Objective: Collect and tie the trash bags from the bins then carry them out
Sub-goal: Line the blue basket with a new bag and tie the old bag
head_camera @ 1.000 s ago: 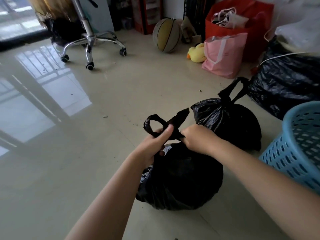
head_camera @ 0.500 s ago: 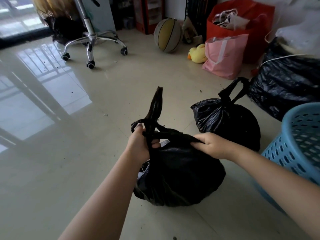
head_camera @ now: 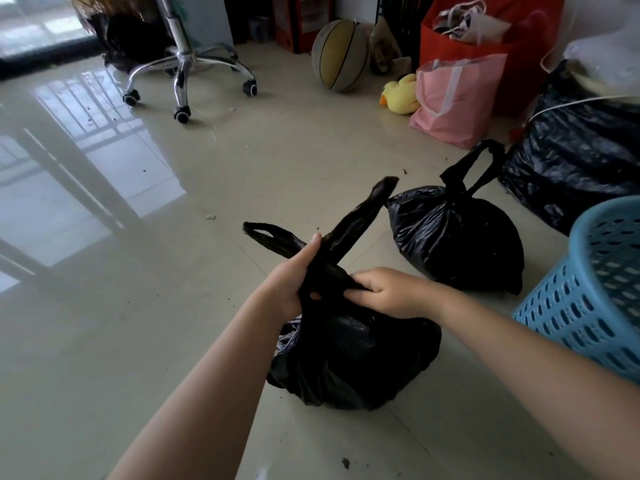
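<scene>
Black trash bag (head_camera: 353, 355) is kept on floor (head_camera: 173, 341), nr blue bin (head_camera: 588, 289); handles (head_camera: 346, 233) are gripped by curled fingers of left hand (head_camera: 291, 282) & right hand (head_camera: 388, 292), crossed for knotting.

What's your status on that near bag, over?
Both hands, left and right, grip near bag's handles, knot unfinished. Second bag tied, behind. Blue bin beside right arm; nothing blocking.

Both forearms reach forward, converging mid-frame. Left hand (head_camera: 289, 282): fingers curled in a grip, thumb extended up and forward. Right hand (head_camera: 388, 292): knuckles up, fingers curled in a pinch toward the left hand, wrists near each other.
</scene>
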